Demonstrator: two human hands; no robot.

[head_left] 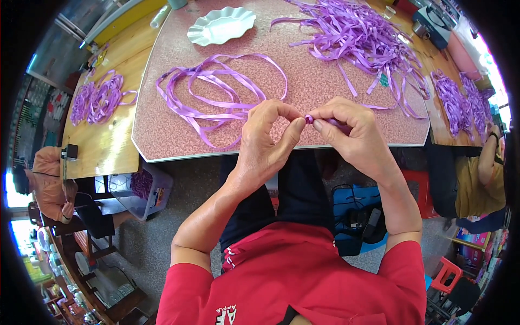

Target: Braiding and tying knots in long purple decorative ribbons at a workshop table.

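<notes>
I've got a bright feed here: glare burns white at both rims, shine streaks the wooden table (pixel 116 138), shadow pools under the pink table (pixel 149 116); left hand (pixel 265 138) and right hand (pixel 358 138) read sharp, while the fisheye bends edges toward black corners.

A white scalloped dish (pixel 221 27) is set on the far part of the pink speckled table (pixel 303 70). A clear plastic bin (pixel 145 209) is placed beside the left wooden table (pixel 119 135), where a person (pixel 47 181) in peach is seated; at right, a red stool (pixel 448 274) is seen
</notes>
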